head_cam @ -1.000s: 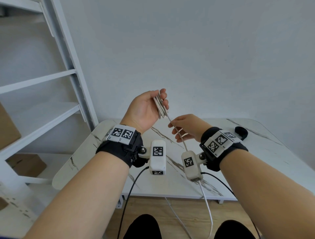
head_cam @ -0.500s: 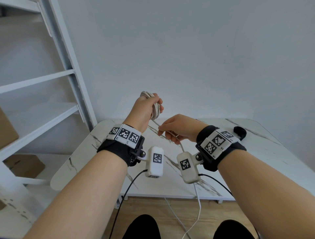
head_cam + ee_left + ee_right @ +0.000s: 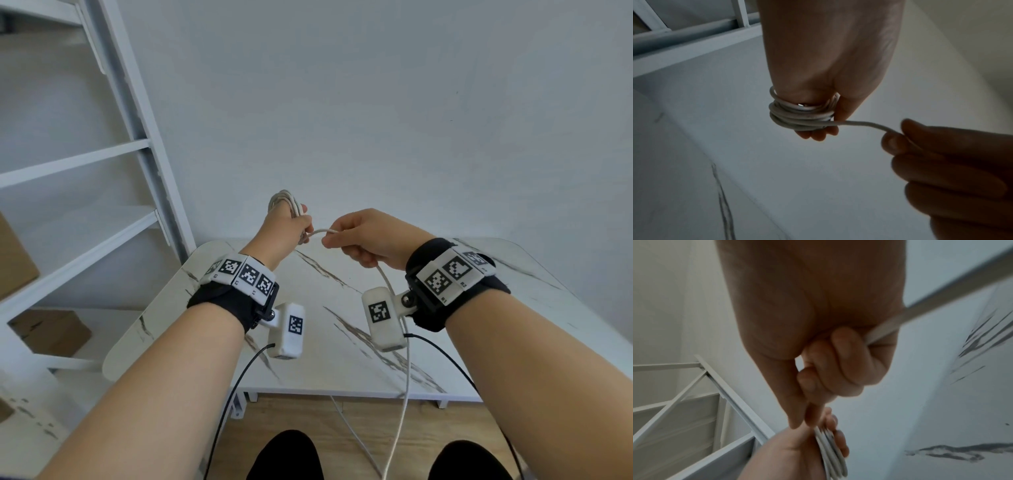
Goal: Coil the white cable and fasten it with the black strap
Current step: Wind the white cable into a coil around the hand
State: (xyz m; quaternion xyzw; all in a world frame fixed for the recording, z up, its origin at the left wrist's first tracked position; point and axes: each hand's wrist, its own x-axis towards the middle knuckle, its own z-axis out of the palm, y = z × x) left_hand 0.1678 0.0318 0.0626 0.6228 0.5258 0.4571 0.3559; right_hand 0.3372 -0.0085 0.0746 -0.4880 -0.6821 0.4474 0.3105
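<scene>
White marble-patterned table (image 3: 342, 342) with dark veining stands against the wall; a white ladder-style shelf unit (image 3: 113, 154) stands to its left. Above the table, both forearms are raised. The left hand (image 3: 286, 229) is clenched around the white cable (image 3: 799, 116), whose several coils loop about its fingers (image 3: 818, 134), the bundle projecting above the fist in the head view. A single strand runs from the coil rightward to the right hand (image 3: 366, 236), which pinches it between thumb and curled fingers (image 3: 840, 363); the strand passes through this fist, then hangs down past the wrist-mounted camera toward the wooden floor (image 3: 301, 421). A dark object behind the right wristband, at the table's far right, is possibly the black strap (image 3: 488, 262); it is largely hidden.
</scene>
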